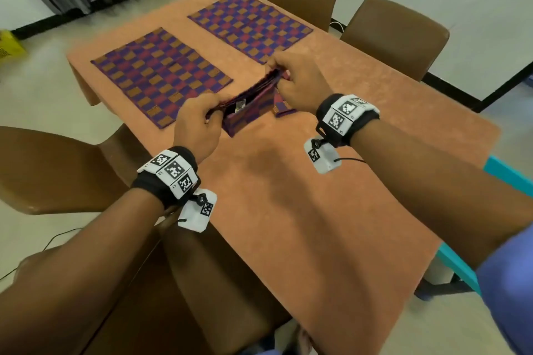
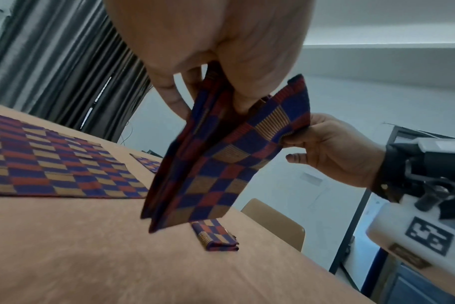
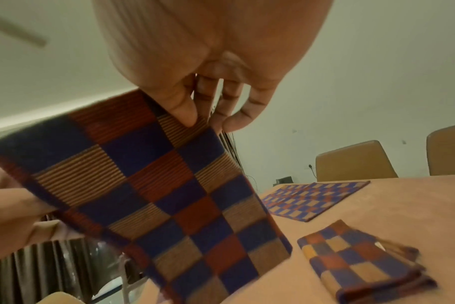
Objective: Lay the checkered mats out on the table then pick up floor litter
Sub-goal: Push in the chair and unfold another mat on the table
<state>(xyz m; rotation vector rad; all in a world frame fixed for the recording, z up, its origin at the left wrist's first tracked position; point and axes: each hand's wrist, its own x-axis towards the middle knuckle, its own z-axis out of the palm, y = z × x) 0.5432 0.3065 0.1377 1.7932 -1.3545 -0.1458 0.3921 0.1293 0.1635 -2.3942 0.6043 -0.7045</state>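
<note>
The left hand (image 1: pixel 199 127) and right hand (image 1: pixel 300 86) each pinch a top corner of a folded checkered mat (image 1: pixel 248 106), held just above the orange table (image 1: pixel 317 210). Another folded mat (image 3: pixel 361 261) lies just beside it. Farther off, two spread mats (image 1: pixel 161 75) lie flat.

Black wristbands (image 1: pixel 164 181) with white checker-code tags, dangling white camera boxes (image 1: pixel 323 155), blue sleeve (image 1: pixel 507 282)

Two checkered mats (image 1: pixel 161 75) (image 1: pixel 249 24) are lying flat on the table; a third folded mat (image 1: pixel 245 112) is hanging pinched above it, a fourth folded mat (image 1: pixel 282 106) lying beside.
</note>
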